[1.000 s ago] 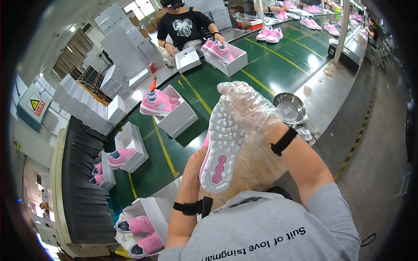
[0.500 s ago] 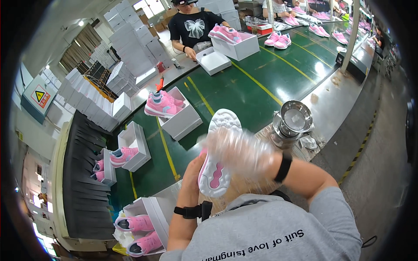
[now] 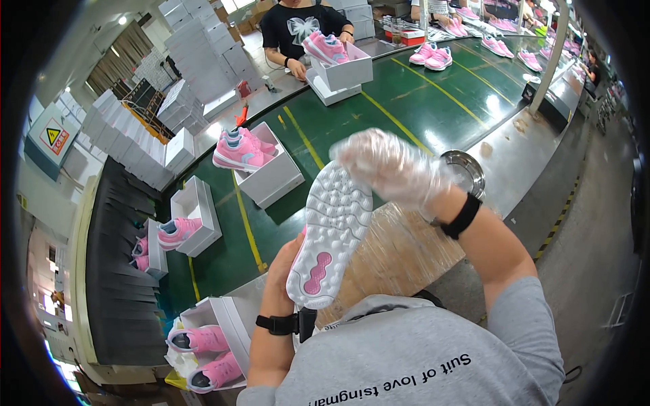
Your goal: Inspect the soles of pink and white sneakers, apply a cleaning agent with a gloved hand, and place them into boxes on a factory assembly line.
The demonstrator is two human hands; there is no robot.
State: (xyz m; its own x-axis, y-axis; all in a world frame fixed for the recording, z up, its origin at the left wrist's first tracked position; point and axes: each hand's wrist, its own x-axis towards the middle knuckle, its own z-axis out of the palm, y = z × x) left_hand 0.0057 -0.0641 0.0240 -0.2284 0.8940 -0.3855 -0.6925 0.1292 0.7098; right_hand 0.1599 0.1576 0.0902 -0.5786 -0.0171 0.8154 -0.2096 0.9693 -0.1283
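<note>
A pink sneaker (image 3: 330, 223) is held up in front of me with its white, knobbly sole turned toward me. My left hand (image 3: 287, 260) grips it from the left; most of those fingers are hidden behind the shoe. On my right hand (image 3: 389, 164) is a clear plastic glove. Its fingers are curled at the toe end of the sole, and the wrinkled film hides whether anything is in them. Behind that wrist, a round metal bowl (image 3: 479, 177) is partly covered.
Left on the green conveyor (image 3: 399, 101) are white boxes with pink shoes, including a near box (image 3: 269, 179). A shoebox (image 3: 237, 338) holding two shoes lies lower left. A co-worker (image 3: 294, 40) handles a box across the belt. Plastic-wrapped board (image 3: 399, 254) lies below my hands.
My right hand has moved up from mid-sole to the toe. The sneaker has come closer and tilted. Across the belt, the co-worker's shoebox has shifted left, over the white lid.
</note>
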